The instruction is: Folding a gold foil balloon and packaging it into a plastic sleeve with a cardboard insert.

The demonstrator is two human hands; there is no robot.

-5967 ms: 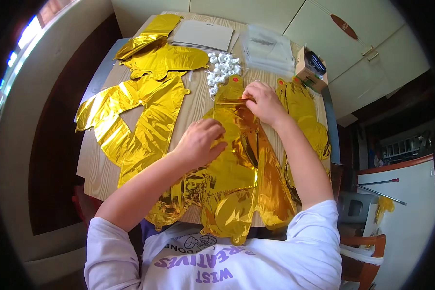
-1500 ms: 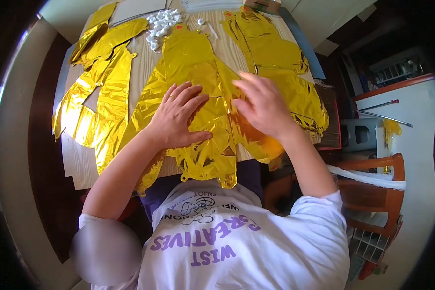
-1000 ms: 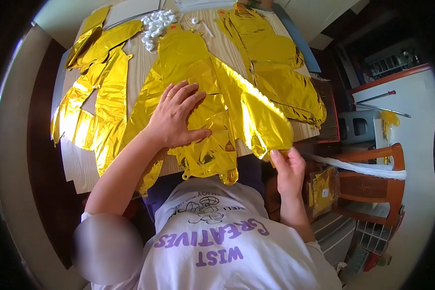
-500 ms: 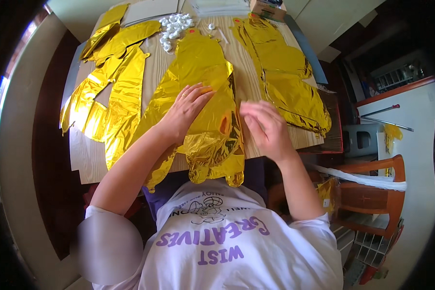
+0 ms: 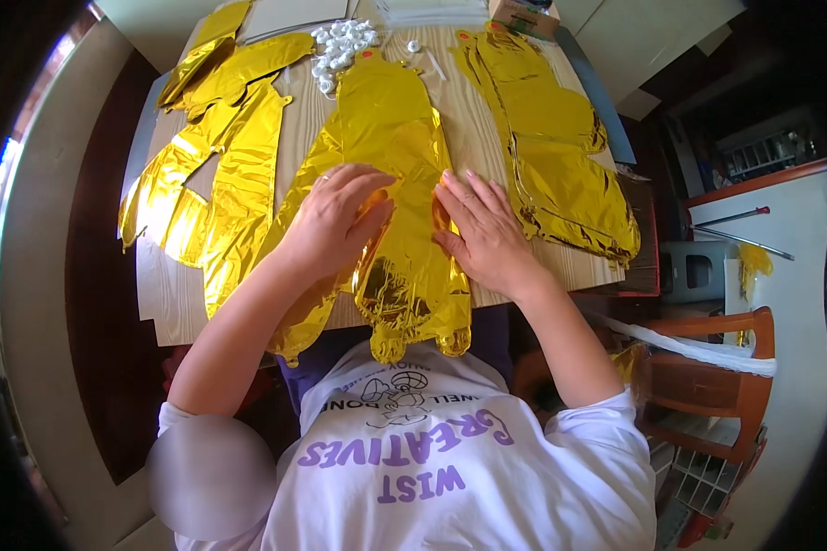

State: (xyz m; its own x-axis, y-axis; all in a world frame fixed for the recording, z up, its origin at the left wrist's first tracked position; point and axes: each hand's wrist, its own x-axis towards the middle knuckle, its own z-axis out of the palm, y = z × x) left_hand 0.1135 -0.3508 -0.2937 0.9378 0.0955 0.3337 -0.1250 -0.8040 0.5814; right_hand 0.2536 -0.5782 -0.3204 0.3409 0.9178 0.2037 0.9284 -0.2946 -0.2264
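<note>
A flat gold foil balloon (image 5: 381, 119) lies lengthwise in front of me, its lobed end hanging over the table's near edge. My left hand (image 5: 335, 220) is over its left side, fingers bent and thumb apart, with nothing seen in it. On the balloon's right edge lies my right hand (image 5: 482, 225), palm down and fingers stretched out. Between the two hands the foil is creased and shiny. A small red spot marks the balloon's far tip.
More gold foil balloons (image 5: 239, 165) lie at the left, and a folded stack of gold foil (image 5: 560, 138) at the right. Small white round pieces (image 5: 342, 46) are heaped at the back, near a cardboard box (image 5: 525, 18). A wooden chair (image 5: 708, 399) stands at my right.
My right hand has come down onto the balloon's right edge. My left hand has drawn slightly left, its fingers now more bent. The balloon's near end has shifted a little.
</note>
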